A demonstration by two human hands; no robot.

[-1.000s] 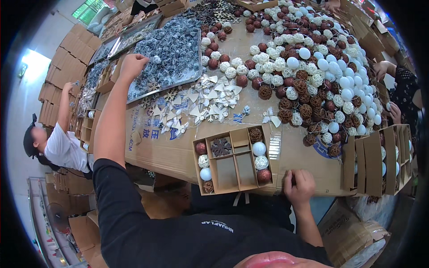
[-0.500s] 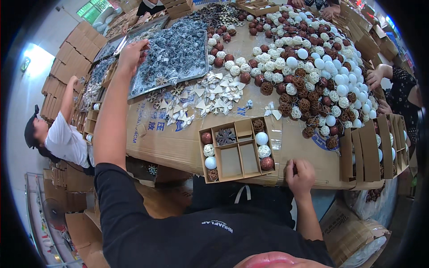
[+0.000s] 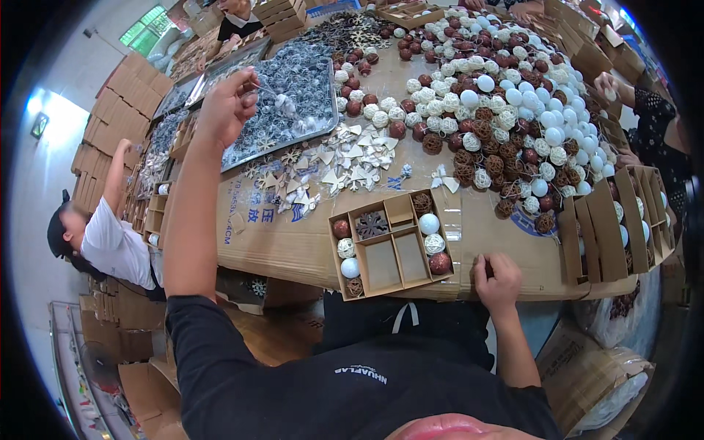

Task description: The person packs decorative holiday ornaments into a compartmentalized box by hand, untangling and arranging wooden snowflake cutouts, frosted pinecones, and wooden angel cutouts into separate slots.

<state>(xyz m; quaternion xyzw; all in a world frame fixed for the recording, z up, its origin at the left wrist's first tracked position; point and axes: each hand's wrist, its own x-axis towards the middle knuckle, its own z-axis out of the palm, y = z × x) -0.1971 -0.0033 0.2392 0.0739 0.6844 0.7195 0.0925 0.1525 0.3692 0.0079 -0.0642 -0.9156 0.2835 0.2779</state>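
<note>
My left hand (image 3: 233, 108) is raised over a metal tray (image 3: 334, 110) heaped with frosted grey pine cones (image 3: 282, 70). Its fingers pinch a thin string, from which a whitish frosted pine cone ornament (image 3: 284, 105) hangs, somewhat blurred. At the table's near edge my right hand (image 3: 500, 280) rests curled closed; whatever it may hold is hidden. To its left lies a cardboard compartment box (image 3: 388, 237). Balls in brown, white and wicker line both its sides, a dark wooden snowflake (image 3: 371, 224) sits in an upper compartment, and several middle compartments are bare.
Flat wooden cutouts (image 3: 356, 158) are spread between tray and box. A large heap of balls (image 3: 506, 110) covers the table's right half. Several filled boxes (image 3: 612, 227) stand on edge at the right. Co-workers' hands show at the right and far edges; a person (image 3: 110, 231) works at left.
My left hand has lifted slightly and moved right, and a frosted pine cone now dangles clearly from it on a string. My right hand stays by the box, its fingers curled.
</note>
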